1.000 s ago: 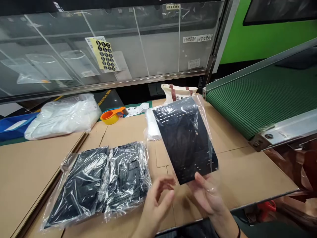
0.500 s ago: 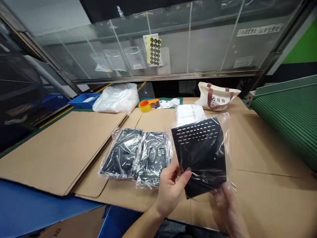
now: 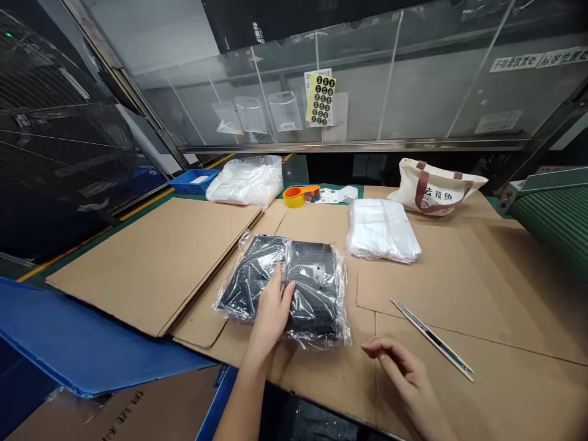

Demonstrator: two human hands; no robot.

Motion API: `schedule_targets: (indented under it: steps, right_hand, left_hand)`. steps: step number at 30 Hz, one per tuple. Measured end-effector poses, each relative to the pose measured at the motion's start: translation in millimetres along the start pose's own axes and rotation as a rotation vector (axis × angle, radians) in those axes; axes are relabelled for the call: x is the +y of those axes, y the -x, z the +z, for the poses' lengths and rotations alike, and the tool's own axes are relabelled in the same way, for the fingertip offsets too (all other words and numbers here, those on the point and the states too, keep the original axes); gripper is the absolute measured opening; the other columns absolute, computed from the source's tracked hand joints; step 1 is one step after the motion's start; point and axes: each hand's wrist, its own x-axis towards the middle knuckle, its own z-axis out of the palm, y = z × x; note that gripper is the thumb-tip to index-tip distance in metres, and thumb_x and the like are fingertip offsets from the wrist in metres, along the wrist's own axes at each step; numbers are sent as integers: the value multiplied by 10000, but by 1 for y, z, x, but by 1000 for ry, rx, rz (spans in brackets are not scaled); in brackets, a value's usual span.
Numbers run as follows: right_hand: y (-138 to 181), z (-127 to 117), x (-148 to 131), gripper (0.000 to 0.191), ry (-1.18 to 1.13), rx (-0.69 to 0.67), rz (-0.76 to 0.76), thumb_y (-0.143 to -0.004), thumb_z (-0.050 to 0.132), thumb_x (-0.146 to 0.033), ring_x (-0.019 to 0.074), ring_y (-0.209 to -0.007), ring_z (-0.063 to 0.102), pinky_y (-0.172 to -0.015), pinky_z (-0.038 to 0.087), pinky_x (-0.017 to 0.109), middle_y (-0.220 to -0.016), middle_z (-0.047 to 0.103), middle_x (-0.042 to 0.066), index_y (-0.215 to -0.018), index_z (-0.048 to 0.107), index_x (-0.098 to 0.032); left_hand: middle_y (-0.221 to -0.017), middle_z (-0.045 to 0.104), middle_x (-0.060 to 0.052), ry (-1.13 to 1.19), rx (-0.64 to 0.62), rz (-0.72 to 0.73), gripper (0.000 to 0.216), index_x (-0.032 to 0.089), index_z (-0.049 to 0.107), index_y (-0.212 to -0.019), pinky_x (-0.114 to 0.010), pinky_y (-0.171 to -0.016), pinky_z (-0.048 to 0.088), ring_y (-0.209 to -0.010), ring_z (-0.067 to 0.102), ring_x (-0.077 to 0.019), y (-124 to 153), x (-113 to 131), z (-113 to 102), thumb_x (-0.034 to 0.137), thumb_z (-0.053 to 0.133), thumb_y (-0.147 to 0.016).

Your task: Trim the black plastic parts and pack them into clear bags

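Observation:
Two black slotted panels in clear plastic bags lie side by side: a left bagged panel [image 3: 250, 278] and a right bagged panel [image 3: 316, 294], whose bags touch. My left hand [image 3: 271, 306] is at the seam between them, its thumb on top of the right one and its index finger along the left edge. Its other fingers are mostly hidden. To the right, my right hand [image 3: 407, 376] hovers low over the cardboard, empty and loosely curled, fingers a little apart from the thumb. Beyond it lie metal tweezers [image 3: 434, 340].
A banded stack of clear bags [image 3: 383, 229] lies behind. Farther back are a cloth tote [image 3: 434, 190], an orange tape dispenser [image 3: 301, 195], a plastic-wrapped bundle [image 3: 248, 180] and a blue tray [image 3: 193, 181]. Stacked cardboard sheets [image 3: 156, 254] are at left, a green conveyor [image 3: 560, 208] at right.
The bagged panel held up in both hands has come down left onto the right-hand bagged panel. My right hand has let go. The view has shifted, and the tweezers and bag stack now show fully.

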Motion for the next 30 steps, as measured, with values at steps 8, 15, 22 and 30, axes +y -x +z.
schedule_targets:
  steps: [8,15,22,30]
  right_hand:
    - [-75,23,-17,500,-342,-58,322,-691,808,-393,244,-1103,635,-928,520,366,-1272,636,96,-1131,653,-215]
    - [-125,46,-38,408,-328,-191,603,-671,804,-253,264,-684,733,-651,616,359,-855,769,85,-1053,688,-170]
    - [-97,27,-18,578,-90,-268,525,-596,822,-412,351,-952,698,-851,573,428,-1016,744,147,-1087,686,-138]
    - [-79,4,16,391,232,-204,169,-395,875,-439,439,-1007,635,-1053,387,563,-891,757,100,-719,761,-253]
  left_hand:
    - [-1533,278,-218,3,-158,26,698,32,297,-1448,-486,-1180,127,-1432,240,-291,7,-12,17,443,427,-900]
    - [-1548,258,-163,165,-144,-21,797,89,275,-1480,-416,-1183,185,-1433,247,-252,15,-17,27,380,594,-809]
    - [-1582,154,-170,724,-191,-163,1174,148,139,-1517,-527,-1181,131,-1449,144,-350,37,-12,28,486,814,-618]
    - [-1556,237,-173,766,-236,169,1325,181,122,-1511,-481,-1181,201,-1430,215,-353,45,-7,25,546,871,-482]
